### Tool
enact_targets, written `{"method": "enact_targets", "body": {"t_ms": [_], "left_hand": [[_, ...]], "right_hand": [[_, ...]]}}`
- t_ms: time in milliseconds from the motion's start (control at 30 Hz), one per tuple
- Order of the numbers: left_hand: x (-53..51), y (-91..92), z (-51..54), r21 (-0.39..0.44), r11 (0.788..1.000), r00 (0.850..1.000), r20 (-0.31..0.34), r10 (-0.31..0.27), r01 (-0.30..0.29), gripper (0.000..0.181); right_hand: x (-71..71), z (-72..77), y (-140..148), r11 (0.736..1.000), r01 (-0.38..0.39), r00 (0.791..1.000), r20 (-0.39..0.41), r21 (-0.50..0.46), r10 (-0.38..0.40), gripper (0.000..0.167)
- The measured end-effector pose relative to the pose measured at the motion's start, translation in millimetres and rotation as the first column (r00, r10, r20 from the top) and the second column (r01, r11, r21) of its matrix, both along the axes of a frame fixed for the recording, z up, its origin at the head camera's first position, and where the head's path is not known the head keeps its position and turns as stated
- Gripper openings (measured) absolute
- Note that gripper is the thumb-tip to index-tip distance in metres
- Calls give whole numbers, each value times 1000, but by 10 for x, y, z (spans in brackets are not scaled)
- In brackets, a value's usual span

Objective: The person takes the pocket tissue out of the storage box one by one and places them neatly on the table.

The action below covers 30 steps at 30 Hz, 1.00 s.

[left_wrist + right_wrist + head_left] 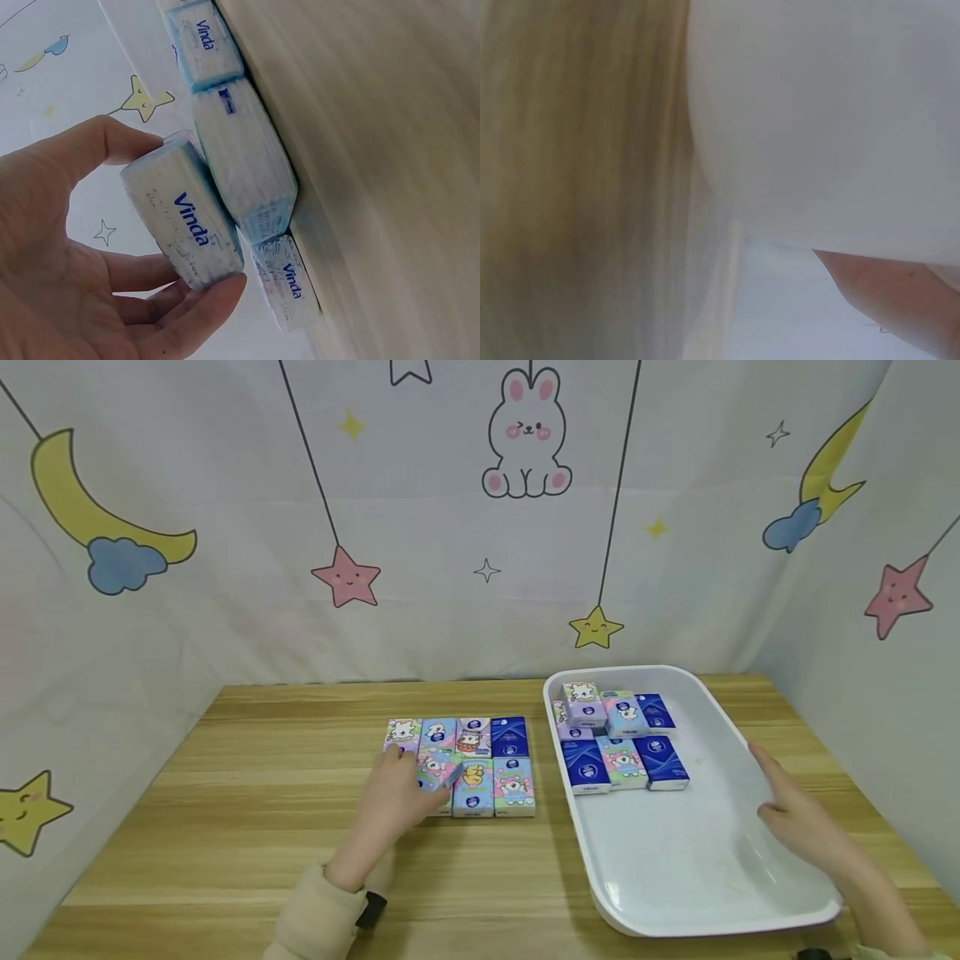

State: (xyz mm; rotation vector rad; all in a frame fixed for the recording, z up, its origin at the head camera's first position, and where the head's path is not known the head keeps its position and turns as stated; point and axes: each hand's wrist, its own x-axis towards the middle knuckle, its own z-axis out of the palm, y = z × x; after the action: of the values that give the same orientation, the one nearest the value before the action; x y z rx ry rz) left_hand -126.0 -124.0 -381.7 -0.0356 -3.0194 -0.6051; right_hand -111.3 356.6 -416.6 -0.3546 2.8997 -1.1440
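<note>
My left hand [397,789] grips a small tissue pack [184,214] with a pink and blue cartoon front, thumb on one end and fingers on the other. In the left wrist view the pack's white side reads "Vinda". It is tilted against a block of several tissue packs [473,787] laid in two rows on the table, partly hiding those at the left. My right hand [806,831] holds the right rim of a white tray [697,852], thumb over the inner side. One finger [892,296] shows outside the tray wall in the right wrist view.
Several tissue packs, blue ones [587,766] and cartoon ones [624,714], lie in the tray's far left part, some stacked. The wooden table [247,810] meets a white patterned curtain [450,635] at the back and sides.
</note>
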Motion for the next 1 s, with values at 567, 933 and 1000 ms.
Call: {"method": "enact_targets", "body": {"t_ms": [567,933,1000], "left_hand": [[16,-333,209,-41,995,989,115,91,-87,41],[70,-349,205,-133,990,986,154,67,-46,42],[67,-359,190,-139,990,983,173,60,-36,42]], "right_hand": [[-21,-6,-1,1000,1,1000,-16,13,0,82],[-6,-17,0,1000,1,1000,-14,8,-1,83],[-3,-19,0,1000,0,1000,-12,5,0,83]]}}
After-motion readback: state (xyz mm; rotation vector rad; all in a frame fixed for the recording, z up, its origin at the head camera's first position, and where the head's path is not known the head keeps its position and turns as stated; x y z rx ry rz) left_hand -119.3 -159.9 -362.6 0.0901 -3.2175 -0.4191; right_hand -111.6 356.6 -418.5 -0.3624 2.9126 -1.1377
